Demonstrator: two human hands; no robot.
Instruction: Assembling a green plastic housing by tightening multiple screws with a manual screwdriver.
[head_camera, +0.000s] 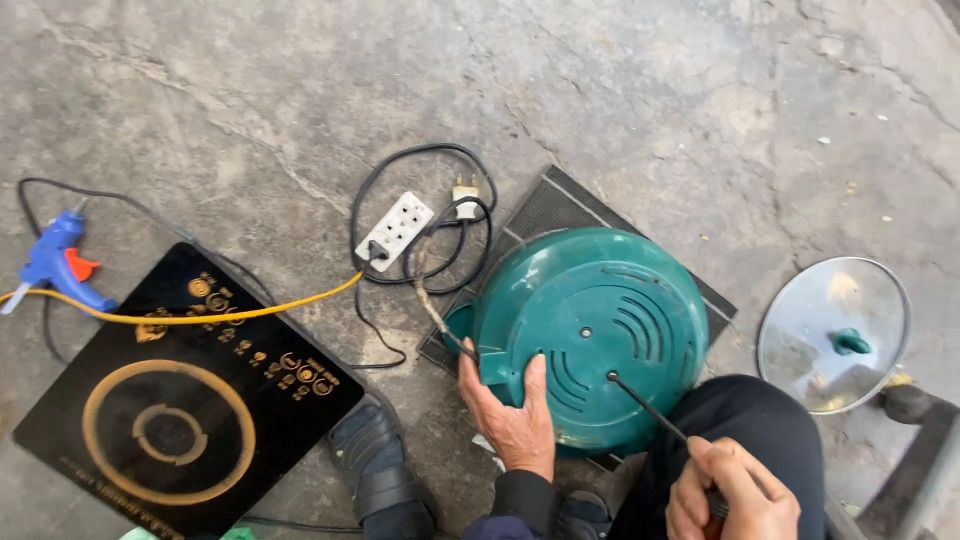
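the green round cooker lies upside down on a dark mat, with bare floor behind it. the left hand grips its edge. the right hand is closed around a screwdriver touching a screw hole.

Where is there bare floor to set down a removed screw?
Bare concrete floor lies beyond the green appliance base, and between it and the glass lid. Crowded: cords around the power strip and by the black cooktop panel.

Cracked concrete floor, induction cooktop, glass lid
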